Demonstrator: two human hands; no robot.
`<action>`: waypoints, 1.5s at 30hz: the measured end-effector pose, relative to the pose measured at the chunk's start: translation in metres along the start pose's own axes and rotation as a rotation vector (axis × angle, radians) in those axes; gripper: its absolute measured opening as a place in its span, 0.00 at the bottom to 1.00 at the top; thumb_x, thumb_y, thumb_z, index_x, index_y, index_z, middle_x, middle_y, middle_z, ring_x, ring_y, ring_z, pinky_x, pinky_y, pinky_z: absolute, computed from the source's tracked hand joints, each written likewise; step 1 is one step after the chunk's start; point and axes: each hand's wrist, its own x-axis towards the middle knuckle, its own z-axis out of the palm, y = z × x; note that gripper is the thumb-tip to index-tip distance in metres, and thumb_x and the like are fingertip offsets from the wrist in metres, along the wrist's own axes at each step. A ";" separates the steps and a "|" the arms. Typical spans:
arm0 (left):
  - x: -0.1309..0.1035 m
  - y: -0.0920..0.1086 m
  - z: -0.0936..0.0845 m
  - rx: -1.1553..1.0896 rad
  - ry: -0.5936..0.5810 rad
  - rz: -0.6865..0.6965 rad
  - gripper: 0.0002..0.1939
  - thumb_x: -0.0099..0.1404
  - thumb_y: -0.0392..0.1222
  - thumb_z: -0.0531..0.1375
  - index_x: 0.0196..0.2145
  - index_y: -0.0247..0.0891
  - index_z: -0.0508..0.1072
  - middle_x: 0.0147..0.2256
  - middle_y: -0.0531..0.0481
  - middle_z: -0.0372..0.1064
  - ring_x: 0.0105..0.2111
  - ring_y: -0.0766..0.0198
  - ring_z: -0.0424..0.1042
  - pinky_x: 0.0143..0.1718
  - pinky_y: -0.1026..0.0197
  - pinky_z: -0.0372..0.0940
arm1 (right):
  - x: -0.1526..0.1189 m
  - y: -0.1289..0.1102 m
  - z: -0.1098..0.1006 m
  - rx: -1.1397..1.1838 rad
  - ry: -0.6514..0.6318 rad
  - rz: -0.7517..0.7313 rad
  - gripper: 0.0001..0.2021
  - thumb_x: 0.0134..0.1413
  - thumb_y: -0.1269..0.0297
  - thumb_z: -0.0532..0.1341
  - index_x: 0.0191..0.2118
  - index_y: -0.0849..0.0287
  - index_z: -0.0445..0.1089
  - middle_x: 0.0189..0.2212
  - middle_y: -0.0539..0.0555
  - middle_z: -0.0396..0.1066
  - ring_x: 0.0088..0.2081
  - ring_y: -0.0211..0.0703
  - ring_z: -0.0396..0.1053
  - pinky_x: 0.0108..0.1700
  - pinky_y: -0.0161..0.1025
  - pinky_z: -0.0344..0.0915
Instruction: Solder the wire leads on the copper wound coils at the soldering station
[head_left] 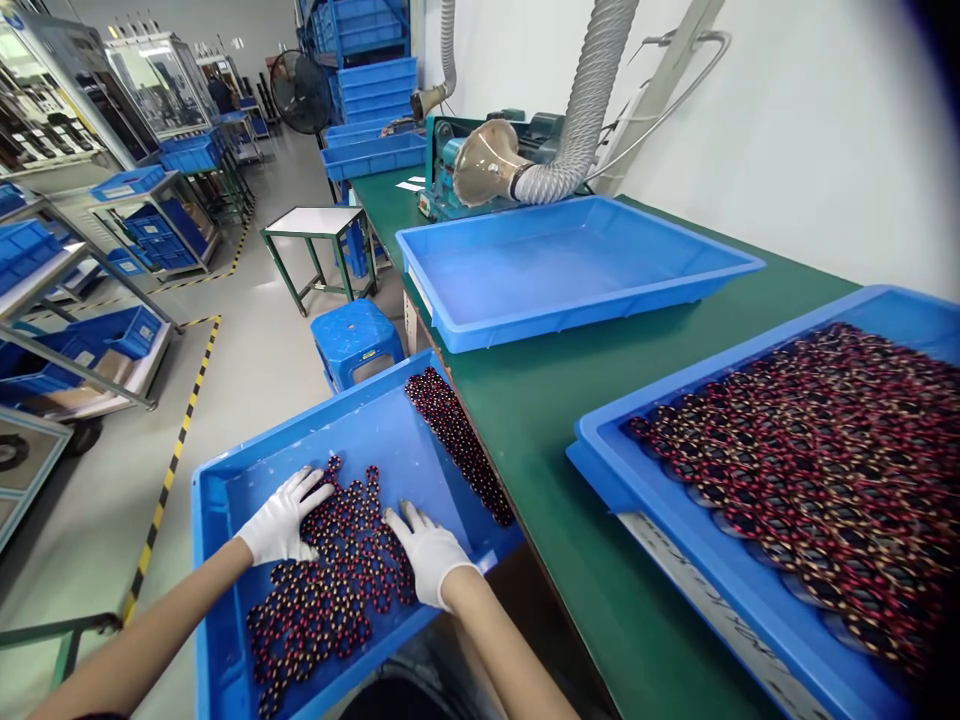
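1. Gently, with our left hand (281,520) and right hand (431,560) at opposite sides of the small ringed parts (330,600), we do best to press lightly and nudge inward evenly, avoiding stacking.
2. Our gloved fingers are spread and released, clenched around nothing.
3. Dark, with red and gold flecks, the parts lie in a loose, gappy patch in the blue tray (375,430) beside our green desk (540,430); a denser band (457,440) lines the tray's desk side.

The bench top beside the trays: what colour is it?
The bench top is a deep, plain green; the head view shows it best.
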 end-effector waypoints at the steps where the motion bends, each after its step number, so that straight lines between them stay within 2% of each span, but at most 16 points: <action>1: 0.002 0.002 0.003 0.004 0.018 0.016 0.50 0.45 0.69 0.61 0.59 0.40 0.53 0.61 0.36 0.44 0.60 0.38 0.42 0.57 0.38 0.48 | 0.002 0.000 0.000 -0.014 0.013 -0.001 0.56 0.27 0.75 0.66 0.64 0.56 0.36 0.64 0.68 0.37 0.61 0.67 0.46 0.57 0.55 0.51; 4: 0.004 0.010 0.012 0.014 0.089 0.031 0.46 0.50 0.68 0.58 0.59 0.38 0.53 0.61 0.34 0.44 0.60 0.38 0.42 0.56 0.38 0.50 | 0.011 -0.005 0.002 -0.043 0.062 -0.046 0.54 0.29 0.72 0.67 0.64 0.56 0.38 0.64 0.67 0.36 0.62 0.65 0.44 0.59 0.54 0.47; 7: 0.002 0.016 0.020 0.020 0.163 0.025 0.42 0.55 0.66 0.56 0.58 0.36 0.53 0.59 0.35 0.48 0.59 0.40 0.46 0.54 0.38 0.53 | 0.022 -0.012 0.007 -0.058 0.118 -0.088 0.50 0.33 0.64 0.68 0.63 0.55 0.42 0.65 0.64 0.37 0.62 0.62 0.45 0.60 0.53 0.46; 10: 0.002 0.018 0.025 0.023 0.215 0.025 0.38 0.58 0.64 0.55 0.57 0.35 0.55 0.57 0.36 0.52 0.57 0.43 0.51 0.53 0.39 0.54 | 0.031 -0.019 0.009 -0.077 0.164 -0.096 0.46 0.34 0.58 0.69 0.61 0.55 0.48 0.63 0.62 0.43 0.60 0.62 0.49 0.58 0.54 0.49; 13: 0.002 0.015 0.028 0.026 0.240 0.038 0.35 0.59 0.62 0.55 0.55 0.35 0.57 0.56 0.37 0.53 0.57 0.44 0.52 0.53 0.40 0.56 | 0.037 -0.026 0.009 -0.097 0.213 -0.061 0.42 0.35 0.56 0.69 0.58 0.58 0.54 0.61 0.64 0.50 0.56 0.59 0.55 0.54 0.53 0.55; 16: 0.001 0.011 0.030 0.037 0.237 0.053 0.33 0.60 0.60 0.55 0.55 0.35 0.57 0.56 0.38 0.52 0.56 0.45 0.53 0.52 0.41 0.56 | 0.040 -0.032 0.008 -0.109 0.245 0.008 0.39 0.35 0.55 0.69 0.56 0.59 0.57 0.59 0.66 0.53 0.52 0.60 0.58 0.49 0.54 0.58; 19: 0.001 0.011 0.028 0.055 0.216 0.051 0.30 0.61 0.59 0.54 0.54 0.37 0.59 0.54 0.39 0.54 0.53 0.47 0.57 0.50 0.42 0.58 | 0.043 -0.037 0.008 -0.107 0.241 0.094 0.43 0.31 0.52 0.70 0.57 0.56 0.57 0.59 0.68 0.52 0.51 0.64 0.59 0.44 0.56 0.61; 24: 0.005 0.020 0.024 0.115 0.183 -0.043 0.30 0.59 0.60 0.56 0.53 0.39 0.60 0.51 0.40 0.57 0.50 0.47 0.58 0.47 0.42 0.58 | 0.048 -0.041 0.008 -0.077 0.220 0.194 0.47 0.26 0.50 0.72 0.57 0.51 0.55 0.60 0.66 0.50 0.48 0.65 0.61 0.34 0.51 0.67; 26: 0.007 0.024 0.023 0.143 0.176 -0.087 0.29 0.59 0.60 0.56 0.52 0.40 0.61 0.50 0.41 0.58 0.49 0.47 0.58 0.46 0.43 0.59 | 0.048 -0.039 0.007 -0.065 0.224 0.183 0.45 0.26 0.50 0.72 0.55 0.51 0.57 0.60 0.65 0.51 0.48 0.63 0.61 0.35 0.50 0.67; 30: 0.011 0.031 0.019 0.185 0.162 -0.143 0.26 0.59 0.59 0.56 0.48 0.39 0.64 0.50 0.42 0.58 0.49 0.48 0.58 0.44 0.45 0.59 | 0.044 -0.035 0.011 -0.042 0.250 0.142 0.35 0.34 0.50 0.68 0.52 0.53 0.60 0.60 0.60 0.52 0.48 0.58 0.61 0.38 0.48 0.68; 34: 0.013 0.035 0.017 0.205 0.145 -0.173 0.20 0.61 0.52 0.57 0.47 0.38 0.64 0.49 0.43 0.59 0.48 0.49 0.59 0.43 0.46 0.60 | 0.043 -0.036 0.016 -0.019 0.254 0.171 0.35 0.37 0.51 0.67 0.53 0.52 0.58 0.60 0.61 0.51 0.48 0.60 0.61 0.37 0.49 0.68; 38: 0.014 0.034 0.018 0.206 0.128 -0.164 0.17 0.63 0.48 0.56 0.47 0.38 0.64 0.49 0.43 0.60 0.43 0.54 0.63 0.40 0.50 0.62 | 0.049 -0.037 0.015 0.011 0.237 0.202 0.39 0.32 0.49 0.69 0.54 0.49 0.57 0.60 0.63 0.48 0.47 0.63 0.61 0.36 0.51 0.68; 45: 0.015 0.022 0.019 0.163 0.119 -0.108 0.16 0.64 0.47 0.56 0.46 0.37 0.65 0.46 0.44 0.61 0.40 0.57 0.65 0.39 0.52 0.64 | 0.048 -0.030 0.011 0.060 0.251 0.169 0.25 0.40 0.54 0.65 0.47 0.49 0.62 0.60 0.61 0.46 0.48 0.60 0.62 0.36 0.50 0.67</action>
